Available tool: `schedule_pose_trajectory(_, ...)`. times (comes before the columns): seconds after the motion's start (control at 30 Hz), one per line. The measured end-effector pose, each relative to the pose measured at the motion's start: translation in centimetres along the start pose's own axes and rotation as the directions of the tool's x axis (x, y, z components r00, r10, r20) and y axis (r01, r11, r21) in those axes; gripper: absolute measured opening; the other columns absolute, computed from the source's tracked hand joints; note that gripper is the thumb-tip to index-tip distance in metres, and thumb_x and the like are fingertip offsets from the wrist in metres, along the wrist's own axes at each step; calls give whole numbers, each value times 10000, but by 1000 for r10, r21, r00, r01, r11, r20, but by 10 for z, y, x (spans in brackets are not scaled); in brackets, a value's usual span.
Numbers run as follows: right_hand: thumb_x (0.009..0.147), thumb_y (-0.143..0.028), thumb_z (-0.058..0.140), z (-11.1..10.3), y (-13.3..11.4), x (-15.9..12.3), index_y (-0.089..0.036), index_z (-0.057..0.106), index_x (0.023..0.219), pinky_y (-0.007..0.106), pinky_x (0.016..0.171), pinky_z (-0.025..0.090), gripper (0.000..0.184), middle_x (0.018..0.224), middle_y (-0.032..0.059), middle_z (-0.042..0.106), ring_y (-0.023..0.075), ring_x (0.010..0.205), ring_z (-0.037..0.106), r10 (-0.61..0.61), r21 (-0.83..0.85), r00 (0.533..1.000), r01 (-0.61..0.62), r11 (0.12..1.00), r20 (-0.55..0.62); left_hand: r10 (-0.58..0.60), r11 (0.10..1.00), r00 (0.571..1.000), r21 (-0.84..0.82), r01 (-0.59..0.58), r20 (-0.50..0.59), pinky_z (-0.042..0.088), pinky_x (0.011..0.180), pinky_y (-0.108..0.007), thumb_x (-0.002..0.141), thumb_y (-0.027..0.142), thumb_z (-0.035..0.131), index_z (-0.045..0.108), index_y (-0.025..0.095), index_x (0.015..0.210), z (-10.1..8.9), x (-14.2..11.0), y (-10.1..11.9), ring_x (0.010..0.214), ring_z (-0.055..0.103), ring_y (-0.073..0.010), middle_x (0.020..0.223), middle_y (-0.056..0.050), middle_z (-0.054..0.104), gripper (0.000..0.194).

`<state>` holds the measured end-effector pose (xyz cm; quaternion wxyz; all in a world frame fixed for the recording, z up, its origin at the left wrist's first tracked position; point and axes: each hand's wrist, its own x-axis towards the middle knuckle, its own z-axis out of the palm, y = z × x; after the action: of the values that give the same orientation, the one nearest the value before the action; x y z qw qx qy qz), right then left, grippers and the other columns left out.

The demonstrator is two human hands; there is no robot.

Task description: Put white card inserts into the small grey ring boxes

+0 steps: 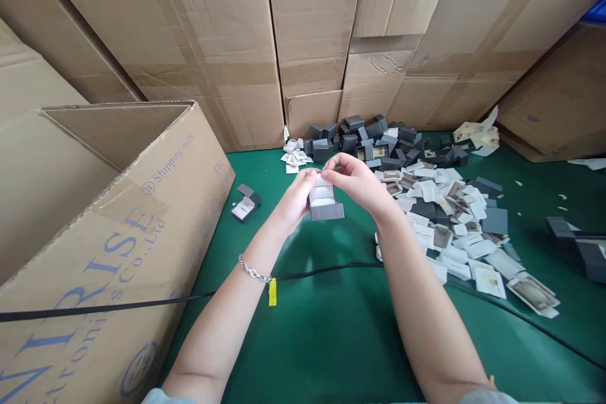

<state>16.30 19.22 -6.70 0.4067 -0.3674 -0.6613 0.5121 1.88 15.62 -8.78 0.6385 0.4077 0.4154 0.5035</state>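
Above the middle of the green table, my left hand (pixel 301 196) is closed around a small grey box (pixel 326 211) with its lid open and a white inside showing. My right hand (pixel 353 178) reaches over the box's far end, thumb and fingers pinched at the edge of the white insert (pixel 322 188). What exactly lies between those fingertips is too small to make out. Left of my hands, another small dark box (pixel 245 203) lies open on the table, white inside.
A large printed carton (pixel 189 202) stands open at the left. Dark small boxes (pixel 350 142) are heaped against the cardboard wall at the back. White card inserts (pixel 454 221) spread over the right side. A black cable (pixel 326 269) with a yellow tag (pixel 273 292) crosses the green table (pixel 331 341).
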Motion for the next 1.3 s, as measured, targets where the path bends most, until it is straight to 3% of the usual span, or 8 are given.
schedule_pose_trajectory(0.1, 774, -500, 589, 3, 0, 1, -171, 551, 857, 205, 568, 383, 341, 793, -4, 539, 104, 693, 483, 92, 6, 996, -92, 996, 19, 67, 998, 998, 3, -67, 4, 524, 675, -329, 898, 476, 456, 509, 204, 1056, 0, -2, 3, 821, 607, -209, 935, -62, 590, 319)
schedule_pose_trajectory(0.27, 793, -634, 498, 3, -1, -1, -153, 494, 727, 210, 528, 314, 486, 678, -19, 471, 90, 619, 405, 93, -265, 990, -63, 962, 102, 142, 986, 988, 99, -136, -57, 490, 667, -264, 885, 452, 503, 531, 195, 1031, -3, -1, 4, 884, 603, -203, 1019, -61, 607, 298)
schedule_pose_trajectory(0.53, 801, -577, 535, 21, 2, 0, -153, 440, 649, 205, 490, 244, 460, 623, -33, 381, 75, 580, 331, -68, -232, 995, 50, 971, -70, 332, 935, 927, 191, -299, -176, 429, 568, -197, 885, 382, 513, 547, 157, 887, -3, 5, 2, 714, 546, -132, 859, -42, 589, 228)
schedule_pose_trajectory(0.67, 789, -573, 558, 24, 2, 0, -157, 399, 627, 209, 479, 227, 473, 602, -38, 364, 71, 560, 315, -76, -218, 993, 54, 974, -90, 295, 945, 948, 180, -271, -118, 451, 606, -217, 870, 480, 515, 543, 177, 923, -8, 2, 5, 756, 556, -149, 873, -36, 571, 309)
schedule_pose_trajectory(0.87, 819, -607, 486, 18, 5, 1, -150, 579, 794, 211, 559, 312, 467, 735, -5, 519, 100, 659, 434, -32, -170, 998, 24, 985, -47, 217, 935, 959, 244, -258, 183, 456, 870, -306, 836, 484, 581, 439, 266, 1195, -14, -2, 3, 1029, 531, -188, 1132, -32, 526, 444)
schedule_pose_trajectory(1.1, 808, -540, 537, 9, 3, 0, -152, 633, 789, 226, 555, 318, 400, 727, -2, 559, 111, 659, 466, -33, -280, 999, 27, 960, -16, 255, 892, 951, 338, -301, 174, 456, 867, -322, 818, 346, 629, 480, 225, 1138, -11, -3, 5, 990, 545, -193, 1094, -42, 547, 374)
schedule_pose_trajectory(1.23, 693, -454, 696, 3, 1, 0, -180, 684, 831, 236, 662, 386, 307, 906, 21, 589, 146, 810, 527, -106, -272, 994, 109, 956, 23, 150, 935, 983, 307, -177, 109, 473, 837, -347, 703, 290, 742, 443, 247, 1222, -11, -3, 7, 970, 559, -214, 1091, -57, 558, 600)
schedule_pose_trajectory(1.3, 658, -453, 719, 0, 1, 2, -176, 695, 807, 243, 653, 384, 315, 863, 24, 589, 150, 786, 526, -104, -285, 992, 79, 955, -71, 97, 975, 993, 194, -109, 70, 479, 814, -331, 699, 286, 740, 421, 235, 1242, -12, -1, 8, 958, 567, -210, 1083, -67, 560, 632)
